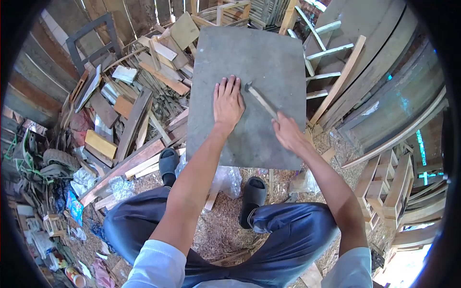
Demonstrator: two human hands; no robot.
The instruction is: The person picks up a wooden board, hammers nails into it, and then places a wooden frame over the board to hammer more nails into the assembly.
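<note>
In the head view a grey flat board point(269, 57) lies in front of my knees. My left hand point(228, 103) rests flat on it, palm down, with the fingers stretched out toward the far edge. A hammer point(262, 101) with a pale wooden handle and a dark metal head is in my right hand point(289, 132), the fingers wrapped round the handle's lower end. Its head is over the board, just right of my left fingertips. What supports the board from below is hidden.
Scrap wood point(125, 110) is heaped on the left, with a yellow block point(101, 144) in it. A ladder-like wooden frame point(343, 79) leans at the right. Stacked wooden frames point(386, 185) stand farther right. Plastic bags point(225, 182) and shavings cover the ground by my sandals point(253, 194).
</note>
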